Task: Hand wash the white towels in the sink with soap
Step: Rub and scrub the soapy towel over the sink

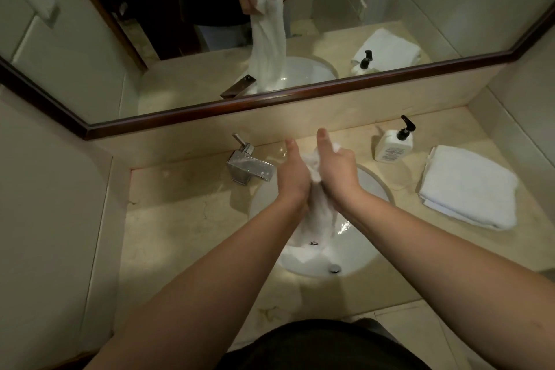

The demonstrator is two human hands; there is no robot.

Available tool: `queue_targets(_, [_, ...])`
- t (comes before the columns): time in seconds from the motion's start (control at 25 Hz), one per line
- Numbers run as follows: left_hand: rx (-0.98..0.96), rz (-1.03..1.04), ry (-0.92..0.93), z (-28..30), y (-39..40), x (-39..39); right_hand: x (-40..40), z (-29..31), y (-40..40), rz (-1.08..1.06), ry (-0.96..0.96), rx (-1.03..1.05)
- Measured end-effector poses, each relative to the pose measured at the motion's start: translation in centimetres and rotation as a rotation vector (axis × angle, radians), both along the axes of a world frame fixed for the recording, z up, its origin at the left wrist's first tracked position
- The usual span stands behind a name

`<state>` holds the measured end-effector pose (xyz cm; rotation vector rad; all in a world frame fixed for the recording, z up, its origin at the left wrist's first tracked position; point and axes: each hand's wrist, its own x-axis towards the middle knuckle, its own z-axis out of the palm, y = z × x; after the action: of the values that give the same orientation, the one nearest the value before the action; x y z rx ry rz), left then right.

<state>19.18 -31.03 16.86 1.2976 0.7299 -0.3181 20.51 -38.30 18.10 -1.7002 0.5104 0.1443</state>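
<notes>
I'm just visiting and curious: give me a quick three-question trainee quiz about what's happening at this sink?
1. True or false: both hands hold the wet towel over the sink.
2. Where does the folded towel lie? A) in the basin B) on the counter right of the sink C) on the faucet
3. Fill in: the soap bottle has a ____ pump.

Key: 1 true, left hand and right hand grip it; 2 B; 3 black.

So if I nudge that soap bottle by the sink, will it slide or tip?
The soap bottle stands upright on the counter. It looks squat and wide-based, so it would probably slide rather than tip. A push high on its black pump could topple it. How full it is cannot be told.
</notes>
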Motion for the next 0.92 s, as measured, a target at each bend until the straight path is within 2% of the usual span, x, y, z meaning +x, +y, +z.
queue_targets(0.08, [0.090, 0.026, 0.028, -0.7, 0.9, 0.1, -0.8, -1.3, -1.0, 0.057, 0.023, -0.053])
queue_targets(0.2, [0.299, -0.040, 0.072, -2.8, 2.2, -0.6, -1.3, -3.2, -3.9, 0.053, 0.115, -0.166])
queue_targets(0.36, [0.259, -0.119, 0.244, -6.5, 3.9, -1.1, -1.6, -5.8, -6.7, 0.221, 0.255, -0.351])
queue_targets(0.64, [0.248, -0.517, 0.248, -12.5, 4.7, -0.3, -0.2, -10.2, -9.3, 0.418, 0.382, -0.304])
queue_targets(0.92, [0.519, -0.645, 0.356, -20.5, 3.5, 2.3, 4.6, -17.6, -12.2, 0.599, 0.431, -0.544])
